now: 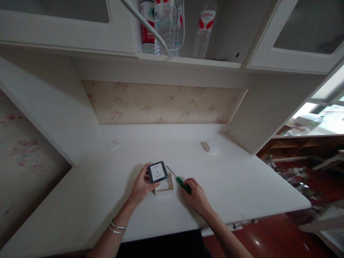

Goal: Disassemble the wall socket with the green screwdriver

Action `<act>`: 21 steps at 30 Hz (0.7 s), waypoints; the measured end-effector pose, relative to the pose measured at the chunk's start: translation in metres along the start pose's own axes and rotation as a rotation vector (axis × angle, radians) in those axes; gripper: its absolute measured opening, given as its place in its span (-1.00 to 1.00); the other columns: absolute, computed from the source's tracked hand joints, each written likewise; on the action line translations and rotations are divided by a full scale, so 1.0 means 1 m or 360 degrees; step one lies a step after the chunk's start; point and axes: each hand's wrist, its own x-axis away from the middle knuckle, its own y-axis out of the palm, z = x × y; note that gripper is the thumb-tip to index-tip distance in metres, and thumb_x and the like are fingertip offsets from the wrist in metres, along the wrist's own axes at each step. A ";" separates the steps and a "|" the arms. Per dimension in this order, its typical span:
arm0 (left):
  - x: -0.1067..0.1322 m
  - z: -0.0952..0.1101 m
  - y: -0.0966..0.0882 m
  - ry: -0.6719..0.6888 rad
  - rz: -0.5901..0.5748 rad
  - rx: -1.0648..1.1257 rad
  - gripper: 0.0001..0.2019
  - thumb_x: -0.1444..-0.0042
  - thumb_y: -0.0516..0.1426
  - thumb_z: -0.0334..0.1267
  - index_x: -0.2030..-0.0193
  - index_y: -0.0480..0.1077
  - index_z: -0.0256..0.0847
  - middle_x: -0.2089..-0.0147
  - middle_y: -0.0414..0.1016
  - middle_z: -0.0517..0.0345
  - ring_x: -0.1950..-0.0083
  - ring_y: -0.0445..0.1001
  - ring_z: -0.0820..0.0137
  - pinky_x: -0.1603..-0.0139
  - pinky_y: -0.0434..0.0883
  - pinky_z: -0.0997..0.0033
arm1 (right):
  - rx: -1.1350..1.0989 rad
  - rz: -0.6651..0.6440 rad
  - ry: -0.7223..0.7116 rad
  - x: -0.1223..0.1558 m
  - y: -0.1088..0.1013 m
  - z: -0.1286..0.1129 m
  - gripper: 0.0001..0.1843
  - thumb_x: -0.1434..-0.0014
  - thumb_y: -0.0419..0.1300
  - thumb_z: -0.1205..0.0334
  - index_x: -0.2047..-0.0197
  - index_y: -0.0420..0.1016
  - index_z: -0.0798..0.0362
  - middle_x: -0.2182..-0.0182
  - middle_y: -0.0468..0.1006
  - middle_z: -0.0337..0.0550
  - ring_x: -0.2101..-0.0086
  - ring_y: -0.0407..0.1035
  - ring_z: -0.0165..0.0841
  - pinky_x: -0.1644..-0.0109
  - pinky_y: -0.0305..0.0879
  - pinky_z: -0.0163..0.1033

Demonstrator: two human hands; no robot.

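My left hand [141, 185] grips a square wall socket [157, 172] with a white face and dark frame, holding it tilted just above a white mounting box [166, 187] that lies on the white desk [113, 193]. My right hand [197, 196] is closed around the green handle of a screwdriver [179, 180]. Its metal shaft points up and left, toward the socket's right edge. Two silver bangles sit on my left wrist.
A small white square box [213, 146] lies at the desk's back right, and a flat white plate [113, 144] at the back left. Plastic bottles [204, 28] stand on the shelf above. Clutter covers the dark red floor [295, 179] to the right.
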 end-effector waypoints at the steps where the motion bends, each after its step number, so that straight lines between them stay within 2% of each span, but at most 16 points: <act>1: 0.000 0.000 0.000 -0.0005 -0.0005 0.0000 -0.14 0.18 0.35 -0.26 -0.27 0.07 -0.16 -0.12 0.35 -0.05 0.07 0.44 0.27 0.09 0.40 0.31 | -0.0013 0.0024 -0.0022 -0.001 0.000 -0.003 -0.83 -0.14 0.10 0.21 0.19 0.42 -0.01 0.19 0.46 -0.12 0.27 0.40 -0.30 0.15 0.27 -0.22; 4: 0.002 0.001 0.000 -0.0012 -0.0033 -0.0011 -0.12 0.19 0.36 -0.26 -0.28 0.07 -0.16 -0.16 0.32 -0.06 0.08 0.44 0.28 0.10 0.41 0.32 | -0.0128 0.0192 -0.0039 -0.008 0.001 -0.015 -0.80 -0.21 0.06 0.14 0.21 0.45 0.01 0.20 0.48 -0.08 0.22 0.39 -0.28 0.10 0.27 -0.19; 6: 0.003 0.002 0.001 -0.0008 -0.0056 -0.0010 -0.12 0.19 0.36 -0.26 -0.29 0.06 -0.16 -0.17 0.31 -0.07 0.08 0.44 0.28 0.10 0.42 0.32 | -0.0335 0.0258 0.0018 -0.017 0.006 -0.024 -0.76 -0.22 0.05 0.10 0.21 0.47 0.01 0.21 0.51 -0.07 0.20 0.40 -0.27 0.08 0.29 -0.18; 9: 0.004 0.003 0.001 0.0006 -0.0064 0.0002 -0.12 0.19 0.35 -0.30 -0.29 0.06 -0.16 -0.17 0.32 -0.07 0.05 0.43 0.26 0.11 0.43 0.32 | -0.0838 0.0173 0.0274 -0.032 0.018 -0.041 -0.67 -0.17 0.12 0.01 0.09 0.49 0.01 0.13 0.55 -0.07 0.14 0.42 -0.26 0.02 0.31 -0.15; 11: 0.004 0.003 0.002 0.0014 -0.0070 0.0000 -0.11 0.20 0.35 -0.32 -0.29 0.06 -0.15 -0.17 0.33 -0.09 0.02 0.43 0.21 0.12 0.44 0.29 | -0.1217 0.0004 0.0436 -0.041 0.028 -0.053 -0.58 -0.12 0.16 -0.02 0.01 0.48 0.00 0.09 0.55 -0.08 0.08 0.41 -0.23 -0.04 0.29 -0.10; 14: 0.004 0.002 0.001 0.0014 -0.0086 0.0007 -0.09 0.18 0.34 -0.34 -0.32 0.01 -0.15 -0.17 0.34 -0.10 0.00 0.42 0.18 0.10 0.45 0.24 | -0.1592 -0.0190 0.0468 -0.048 0.038 -0.068 -0.53 -0.07 0.22 0.02 -0.05 0.47 -0.01 0.08 0.56 -0.12 0.05 0.41 -0.20 -0.08 0.28 -0.04; 18: 0.003 0.003 0.000 -0.0007 -0.0080 0.0082 -0.06 0.16 0.32 -0.35 -0.35 -0.04 -0.13 -0.20 0.32 -0.09 0.00 0.44 0.21 0.02 0.42 0.20 | -0.1788 -0.0123 0.0505 -0.048 0.045 -0.078 -0.52 0.00 0.29 0.10 -0.02 0.50 0.03 0.07 0.56 -0.12 0.04 0.40 -0.17 -0.10 0.26 0.00; 21: 0.003 0.006 -0.001 -0.0033 -0.0103 0.0209 -0.06 0.14 0.32 -0.35 -0.37 -0.06 -0.14 -0.25 0.28 -0.10 -0.09 0.41 0.19 -0.07 0.38 0.21 | -0.1994 -0.0062 0.0560 -0.046 0.048 -0.079 -0.53 0.02 0.32 0.13 0.00 0.52 0.04 0.06 0.56 -0.11 0.03 0.40 -0.20 -0.13 0.24 -0.03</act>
